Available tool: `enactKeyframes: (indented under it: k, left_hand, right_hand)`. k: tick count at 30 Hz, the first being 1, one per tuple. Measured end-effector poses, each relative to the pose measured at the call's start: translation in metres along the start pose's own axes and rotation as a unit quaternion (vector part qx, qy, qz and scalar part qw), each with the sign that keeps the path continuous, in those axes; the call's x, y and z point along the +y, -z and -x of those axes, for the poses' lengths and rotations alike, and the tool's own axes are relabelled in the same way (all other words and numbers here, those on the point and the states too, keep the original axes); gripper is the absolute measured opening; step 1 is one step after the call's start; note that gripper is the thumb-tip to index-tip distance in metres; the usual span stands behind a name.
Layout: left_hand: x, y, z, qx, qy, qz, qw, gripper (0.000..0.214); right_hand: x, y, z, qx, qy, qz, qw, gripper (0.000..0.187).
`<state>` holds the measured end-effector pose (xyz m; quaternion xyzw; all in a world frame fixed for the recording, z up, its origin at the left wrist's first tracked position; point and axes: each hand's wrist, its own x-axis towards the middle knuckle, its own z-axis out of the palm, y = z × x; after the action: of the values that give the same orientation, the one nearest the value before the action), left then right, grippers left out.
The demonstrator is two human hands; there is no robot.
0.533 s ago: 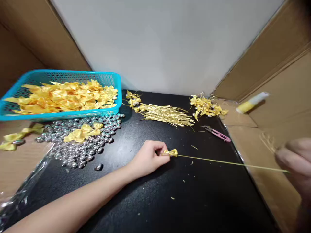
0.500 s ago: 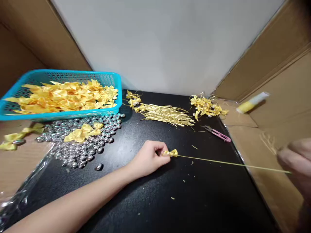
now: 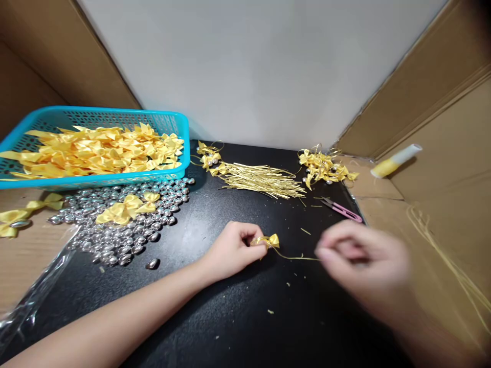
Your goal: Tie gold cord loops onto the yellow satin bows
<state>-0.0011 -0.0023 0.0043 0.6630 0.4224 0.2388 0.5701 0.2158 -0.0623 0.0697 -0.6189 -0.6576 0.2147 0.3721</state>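
My left hand (image 3: 240, 251) is closed, pinching a yellow ribbon bow (image 3: 273, 240) above the black table. From the bow a thin gold cord (image 3: 293, 257) runs slack to my right hand (image 3: 360, 266). That hand, blurred by motion, has its thumb and fingertips pinched on the cord's other end. Part of the bow is hidden behind the left fingers. Beyond both hands lies a bundle of cut gold strands (image 3: 264, 180). A pink-handled thread snipper (image 3: 343, 209) rests just behind my right hand.
A blue basket (image 3: 186, 148) full of yellow bows stands at left. Silver beads (image 3: 126, 240) spread before it, some bows (image 3: 123, 209) on top. Finished-looking bow pieces (image 3: 326, 168) are heaped back right. A yellow-and-white tube (image 3: 397, 161) leans by cardboard (image 3: 452, 117). Loose cords (image 3: 448, 260) lie right.
My right hand has come in from the far right toward my left hand. The cord, stretched straight before, now hangs slack. The left hand keeps its hold on the bow.
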Motion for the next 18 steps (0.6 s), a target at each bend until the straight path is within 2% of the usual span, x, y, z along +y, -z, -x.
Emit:
enactKeyframes:
  k: [2, 4, 6, 10, 14, 18]
  left_hand:
    - [-0.001, -0.001, 0.001, 0.003, -0.01, 0.009, 1.0, 0.015]
    - [-0.002, -0.003, 0.003, 0.008, -0.024, 0.012, 1.0, 0.015]
    - [-0.003, -0.005, 0.003, 0.018, -0.042, -0.001, 0.999, 0.014]
    - [-0.002, -0.007, 0.004, 0.055, -0.117, -0.073, 0.989, 0.015]
    - [-0.003, -0.009, 0.007, 0.076, -0.204, -0.136, 0.967, 0.017]
    - [-0.007, -0.011, 0.009, 0.079, -0.245, -0.186, 0.948, 0.019]
  right_hand:
    - [0.002, -0.032, 0.002, -0.031, 0.058, 0.016, 0.998, 0.004]
    - [0.008, -0.054, 0.003, -0.016, 0.083, 0.017, 0.996, 0.005]
    - [0.013, -0.065, 0.004, 0.007, 0.095, 0.02, 0.995, 0.006]
    - [0.016, -0.071, 0.007, 0.045, 0.118, 0.028, 0.992, 0.007]
    - [0.017, -0.073, 0.009, 0.055, 0.136, 0.039, 0.988, 0.009]
    - [0.018, -0.076, 0.009, 0.054, 0.154, 0.044, 0.986, 0.011]
